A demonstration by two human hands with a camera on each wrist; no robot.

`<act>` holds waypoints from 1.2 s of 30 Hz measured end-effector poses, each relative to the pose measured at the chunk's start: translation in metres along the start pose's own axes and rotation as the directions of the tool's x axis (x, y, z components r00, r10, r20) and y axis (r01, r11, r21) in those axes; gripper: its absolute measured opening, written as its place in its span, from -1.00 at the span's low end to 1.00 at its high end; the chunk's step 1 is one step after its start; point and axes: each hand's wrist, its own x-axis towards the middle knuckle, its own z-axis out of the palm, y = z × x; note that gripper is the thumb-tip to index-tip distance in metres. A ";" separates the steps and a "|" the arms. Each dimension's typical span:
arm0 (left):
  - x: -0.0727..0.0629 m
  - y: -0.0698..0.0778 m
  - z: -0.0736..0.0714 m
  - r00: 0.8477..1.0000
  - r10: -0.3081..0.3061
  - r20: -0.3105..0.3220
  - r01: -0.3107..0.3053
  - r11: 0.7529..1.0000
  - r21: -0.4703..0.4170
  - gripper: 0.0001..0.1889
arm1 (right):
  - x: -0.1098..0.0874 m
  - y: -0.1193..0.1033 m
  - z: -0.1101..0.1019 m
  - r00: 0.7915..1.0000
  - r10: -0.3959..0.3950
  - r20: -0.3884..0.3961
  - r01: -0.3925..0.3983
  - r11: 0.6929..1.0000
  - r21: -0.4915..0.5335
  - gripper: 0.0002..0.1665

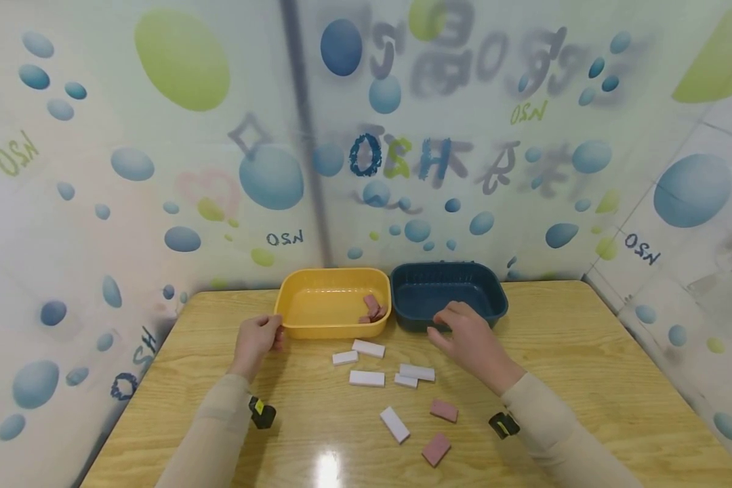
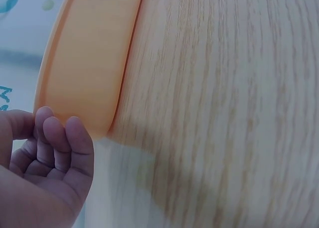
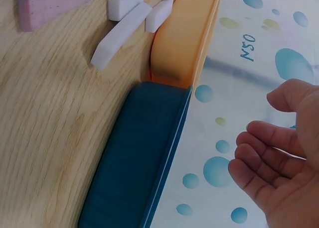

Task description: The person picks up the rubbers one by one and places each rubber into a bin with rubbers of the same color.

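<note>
At the left front corner of the yellow bin, my left hand pinches the rim between thumb and curled fingers. The left wrist view shows this hand against the orange-looking bin wall. My right hand hovers by the front edge of the dark blue bin, its fingers loosely bent and nothing between them. In the right wrist view, a gap separates thumb and fingers of that hand. Several pink blocks lie in the yellow bin's right end.
Several white blocks lie on the wooden table in front of the bins, one leaning on another. Two pink blocks lie nearer, beside a white block. A patterned curtain hangs behind the table.
</note>
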 end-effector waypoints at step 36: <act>0.002 -0.002 0.000 1.000 -0.001 0.003 0.001 1.000 -0.003 -0.63 | -0.074 0.009 0.003 0.984 -0.042 0.174 0.026 0.995 0.096 -0.92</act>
